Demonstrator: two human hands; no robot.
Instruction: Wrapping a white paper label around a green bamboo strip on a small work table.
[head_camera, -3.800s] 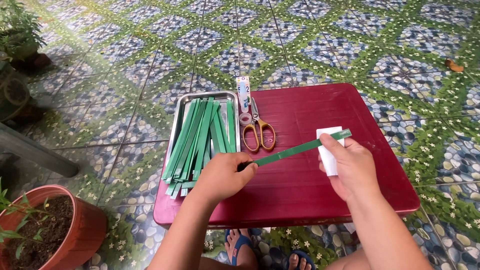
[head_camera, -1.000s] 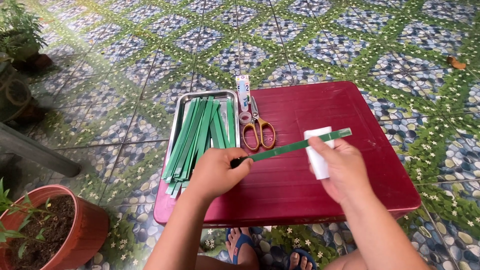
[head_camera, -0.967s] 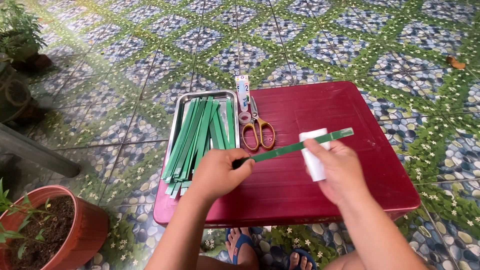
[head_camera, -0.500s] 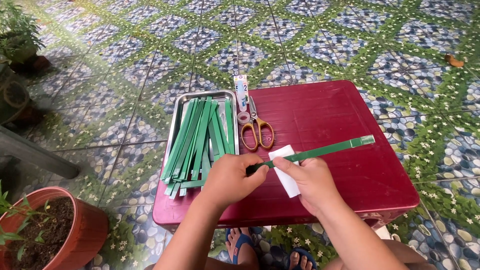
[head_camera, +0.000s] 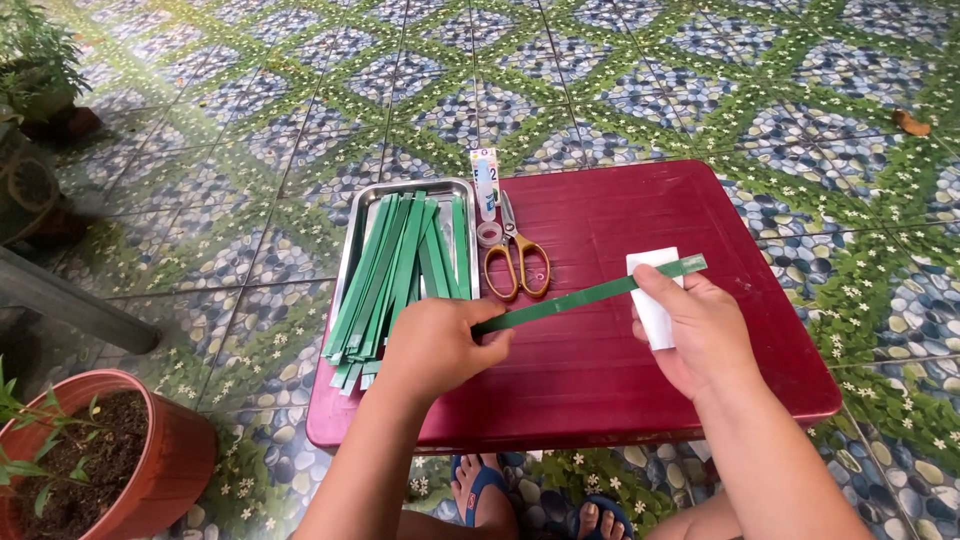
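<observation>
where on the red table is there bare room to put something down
Free: the far right part of the red table, beyond the scissors, and the near strip between the left hand and right hand. Crowded: the left side, with the tray of green strips.

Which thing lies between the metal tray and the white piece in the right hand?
The head view shows scissors with yellow handles there, on the red table.
</observation>
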